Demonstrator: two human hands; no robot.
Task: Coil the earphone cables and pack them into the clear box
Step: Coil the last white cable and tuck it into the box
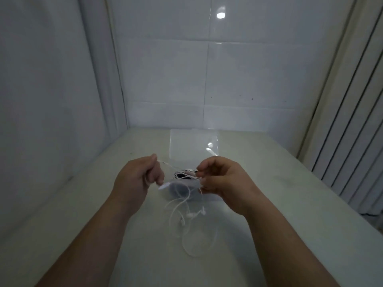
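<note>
Head | left hand, right hand each pinching earphone cable | clear box partly hidden behind them

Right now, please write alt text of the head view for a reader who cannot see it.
The left hand and right hand pinch a white earphone cable between them above a pale table, loose loops trailing below. A clear box sits behind the hands.

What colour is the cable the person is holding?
White. The cable shows best in the head view, stretched between both hands and trailing onto the table.
</note>
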